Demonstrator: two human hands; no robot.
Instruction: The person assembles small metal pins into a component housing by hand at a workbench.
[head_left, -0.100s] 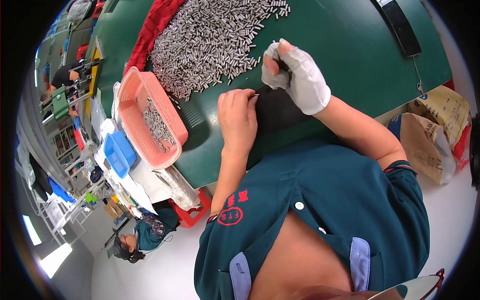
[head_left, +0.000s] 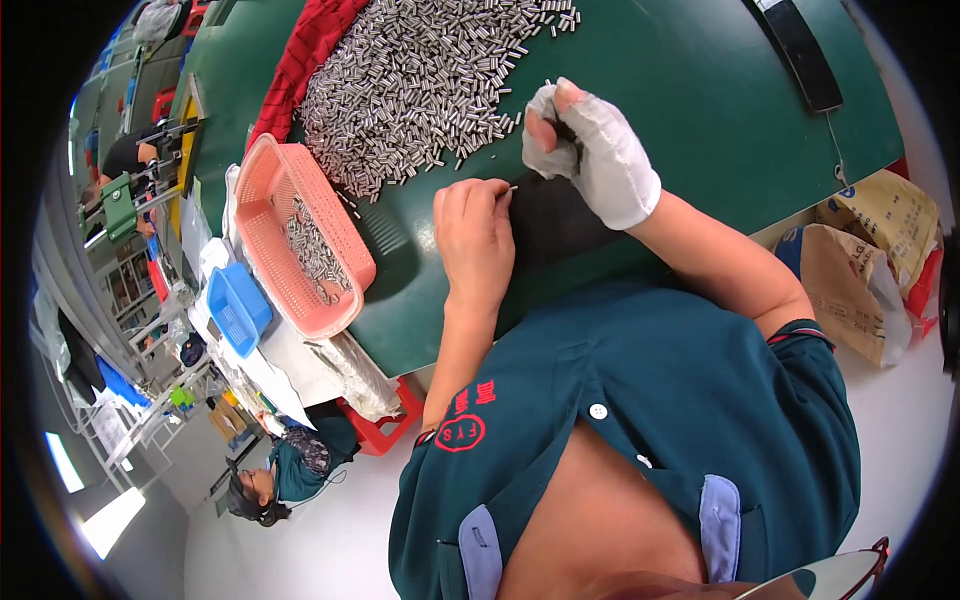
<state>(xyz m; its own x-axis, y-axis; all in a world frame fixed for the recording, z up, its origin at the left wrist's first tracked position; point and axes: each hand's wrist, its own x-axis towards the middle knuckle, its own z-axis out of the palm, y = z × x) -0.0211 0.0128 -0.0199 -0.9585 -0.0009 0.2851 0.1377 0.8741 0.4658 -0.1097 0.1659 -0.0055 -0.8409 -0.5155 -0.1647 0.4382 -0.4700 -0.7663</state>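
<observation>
My left hand [head_left: 474, 235] is bare and rests low over the green table [head_left: 690, 100]. Its thumb and fingertips pinch a small silver metal pin [head_left: 514, 188], only the end of which sticks out. My right hand [head_left: 605, 155] wears a white glove that leaves some fingertips bare. Its fingers curl in toward the thumb, and what they may hold is hidden. Beyond both hands lies a big heap of short metal pins [head_left: 410, 95]. A dark mat [head_left: 565, 225] lies on the table between my forearms.
Left of my left hand stands a pink plastic basket [head_left: 345, 240] with metal pins inside, beside a smaller blue basket [head_left: 240, 308]. Red cloth [head_left: 300, 70] borders the heap. A black long object [head_left: 800, 55] lies far right, near paper sacks [head_left: 845, 290]. Another person [head_left: 300, 465] sits at left.
</observation>
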